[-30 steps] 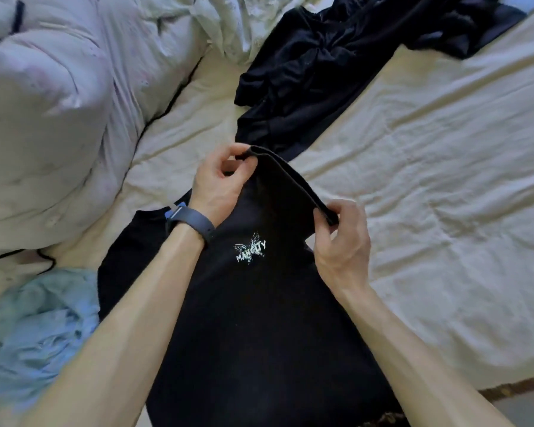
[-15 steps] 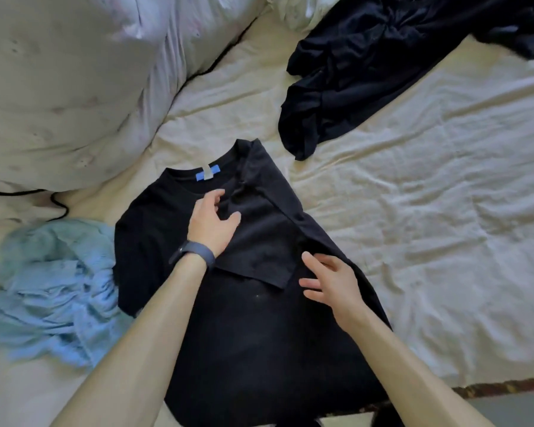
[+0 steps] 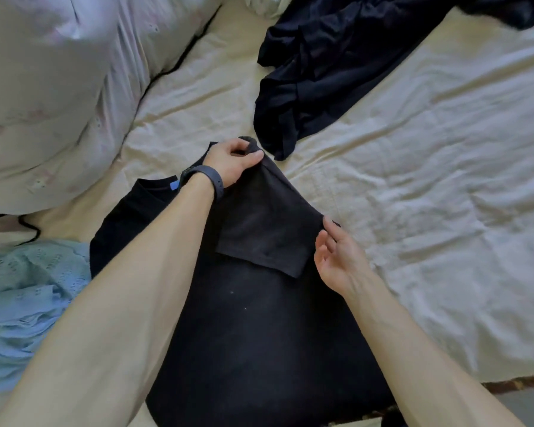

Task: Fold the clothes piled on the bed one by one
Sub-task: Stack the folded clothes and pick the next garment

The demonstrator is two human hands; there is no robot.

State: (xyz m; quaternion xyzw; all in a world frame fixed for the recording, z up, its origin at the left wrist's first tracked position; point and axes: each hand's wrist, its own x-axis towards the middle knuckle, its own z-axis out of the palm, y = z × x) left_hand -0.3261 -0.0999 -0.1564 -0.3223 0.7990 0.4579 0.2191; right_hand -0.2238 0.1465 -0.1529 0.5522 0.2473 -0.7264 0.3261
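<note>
Folding black cotton T-shirt point(image 3: 259, 318), flat on cream-sheeted bed point(image 3: 413, 180): left hand point(image 3: 233, 163) pinches the shoulder corner, right hand point(image 3: 336, 260) loose-fingered at the turned-in sleeve's edge; best to draw that edge straight, then press flat.

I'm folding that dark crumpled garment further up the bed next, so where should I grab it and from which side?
Probably the near end of the dark garment, the narrow tip pointing toward you just beyond the black T-shirt. Come from your own side and pinch that tip; the rest lies bunched in layered folds with no clean edge showing.
</note>
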